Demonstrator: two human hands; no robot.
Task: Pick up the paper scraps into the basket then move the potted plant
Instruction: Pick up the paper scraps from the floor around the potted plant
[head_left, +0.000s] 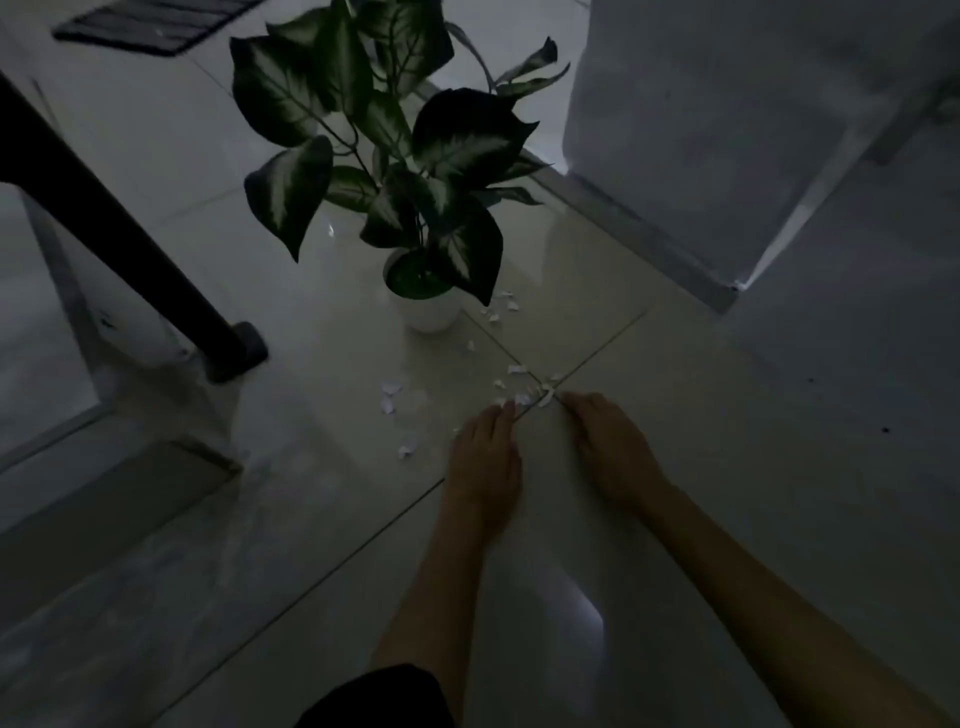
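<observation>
Pretty dim shot, so details are soft. Both arms reach forward and down to the tiled floor (675, 415), palms facing down, hands side by side with a narrow gap between them right over a grout line. The left hand (485, 457) lies flat with fingers stretched out and together, tips just touching a couple of the paper scraps (522, 397). The right hand (613, 447) is angled inward, fingers extended toward the same little cluster, fingertips at a curled white scrap. Neither hand looks closed around anything, both are spread flat, though it's too dark to tell if a scrap is pinched under the fingertips.

More scraps trail off from the hands toward the potted plant (415, 208), which stands upright in a white pot (428, 312) just beyond, with a few more scattered to the left of the left hand. A dark slanted leg (130, 249) sits to the left of the plant.
</observation>
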